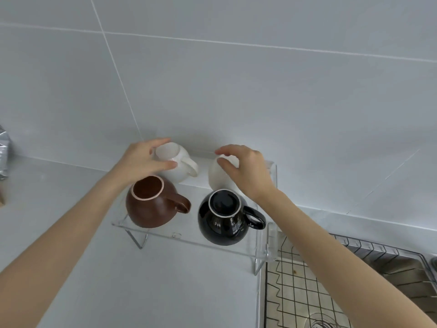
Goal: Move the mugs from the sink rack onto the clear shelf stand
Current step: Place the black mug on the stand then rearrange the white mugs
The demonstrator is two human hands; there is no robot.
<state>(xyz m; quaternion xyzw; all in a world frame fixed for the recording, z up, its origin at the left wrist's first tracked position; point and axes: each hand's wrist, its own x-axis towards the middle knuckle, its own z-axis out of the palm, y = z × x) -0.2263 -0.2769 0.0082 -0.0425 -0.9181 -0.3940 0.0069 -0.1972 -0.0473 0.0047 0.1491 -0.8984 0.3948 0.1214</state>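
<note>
Four mugs (151,204) stand inverted on the shelf stand (189,240); sink rack (390,256) at four o'clock from it.

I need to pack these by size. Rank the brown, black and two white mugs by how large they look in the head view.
1. brown mug and black mug: alike, no ranking.
2. left white mug: looks smaller, but it sits farther back.
3. right white mug: least showing, partly hidden by the right hand, so unsure.
</note>
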